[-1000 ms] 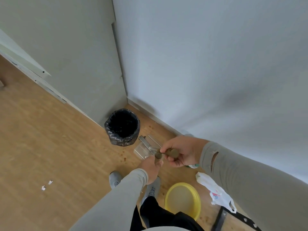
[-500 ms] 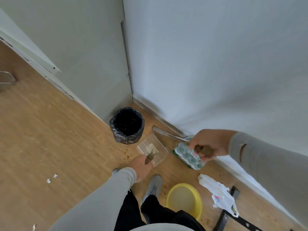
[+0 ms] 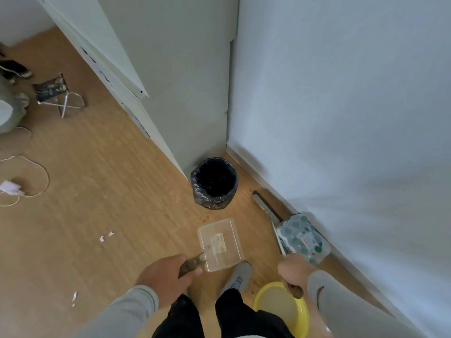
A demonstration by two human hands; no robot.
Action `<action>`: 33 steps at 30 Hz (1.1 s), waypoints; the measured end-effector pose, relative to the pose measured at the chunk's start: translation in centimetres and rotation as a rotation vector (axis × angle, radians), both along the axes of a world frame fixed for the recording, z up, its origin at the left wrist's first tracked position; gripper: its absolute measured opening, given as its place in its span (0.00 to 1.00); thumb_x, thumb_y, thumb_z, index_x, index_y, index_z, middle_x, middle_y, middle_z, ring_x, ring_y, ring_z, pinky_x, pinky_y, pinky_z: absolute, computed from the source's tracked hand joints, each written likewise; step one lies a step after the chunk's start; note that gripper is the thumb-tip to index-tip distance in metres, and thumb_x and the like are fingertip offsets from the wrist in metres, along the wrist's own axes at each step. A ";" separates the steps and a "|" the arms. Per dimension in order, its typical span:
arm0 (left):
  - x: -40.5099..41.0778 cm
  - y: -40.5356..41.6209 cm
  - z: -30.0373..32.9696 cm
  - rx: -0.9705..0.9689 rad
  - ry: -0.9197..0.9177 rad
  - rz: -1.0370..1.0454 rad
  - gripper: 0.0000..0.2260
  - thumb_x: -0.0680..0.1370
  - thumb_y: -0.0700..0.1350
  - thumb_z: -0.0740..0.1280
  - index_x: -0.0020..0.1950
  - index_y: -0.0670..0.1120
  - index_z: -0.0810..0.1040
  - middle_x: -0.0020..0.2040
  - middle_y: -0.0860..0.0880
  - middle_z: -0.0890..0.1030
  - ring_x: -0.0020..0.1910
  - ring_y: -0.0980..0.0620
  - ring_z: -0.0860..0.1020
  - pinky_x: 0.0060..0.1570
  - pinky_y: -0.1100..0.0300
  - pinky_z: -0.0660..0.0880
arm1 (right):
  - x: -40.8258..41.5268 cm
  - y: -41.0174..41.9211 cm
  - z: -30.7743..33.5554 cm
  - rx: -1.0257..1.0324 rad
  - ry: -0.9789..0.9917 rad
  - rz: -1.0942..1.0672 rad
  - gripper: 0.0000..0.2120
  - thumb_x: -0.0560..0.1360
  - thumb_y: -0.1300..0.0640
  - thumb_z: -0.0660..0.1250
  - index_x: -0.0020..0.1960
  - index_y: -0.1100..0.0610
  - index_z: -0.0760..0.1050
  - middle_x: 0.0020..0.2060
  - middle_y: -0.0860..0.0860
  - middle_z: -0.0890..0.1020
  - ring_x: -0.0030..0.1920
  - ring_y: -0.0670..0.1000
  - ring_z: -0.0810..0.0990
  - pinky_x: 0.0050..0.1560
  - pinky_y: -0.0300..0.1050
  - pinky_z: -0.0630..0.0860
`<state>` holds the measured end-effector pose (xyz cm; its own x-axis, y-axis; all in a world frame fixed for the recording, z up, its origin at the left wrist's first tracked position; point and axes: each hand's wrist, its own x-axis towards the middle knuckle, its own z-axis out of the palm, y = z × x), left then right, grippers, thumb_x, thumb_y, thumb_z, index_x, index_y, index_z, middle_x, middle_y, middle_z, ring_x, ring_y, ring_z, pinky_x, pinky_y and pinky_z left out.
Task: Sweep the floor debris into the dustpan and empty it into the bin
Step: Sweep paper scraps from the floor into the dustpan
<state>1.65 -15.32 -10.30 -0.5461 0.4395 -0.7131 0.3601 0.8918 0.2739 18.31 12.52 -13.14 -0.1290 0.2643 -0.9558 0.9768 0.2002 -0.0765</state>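
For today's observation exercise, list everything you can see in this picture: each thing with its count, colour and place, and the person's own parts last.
Dustpan: one, clear, brown handle, held above the floor.
Debris: pale scraps in the dustpan.
Bin: one, black liner, in the corner.
Brush: one, metal, along the right wall.
Paper scraps: a few, white, floor left.
Water bottle pack: one, green caps, by the wall.
Basin: one, yellow, bottom right.
Folding stool: one, upper left.
Charger and cable: white, far left.
Left hand: grips the dustpan handle.
Right hand: grips the brush handle.
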 end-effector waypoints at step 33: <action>2.8 -31.5 -3.7 -0.038 0.112 0.386 0.20 0.79 0.68 0.55 0.44 0.53 0.70 0.37 0.54 0.79 0.33 0.55 0.76 0.31 0.61 0.69 | -3.2 -24.2 4.0 -0.003 0.003 0.341 0.31 0.75 0.64 0.58 0.78 0.54 0.64 0.33 0.55 0.79 0.28 0.50 0.73 0.27 0.40 0.70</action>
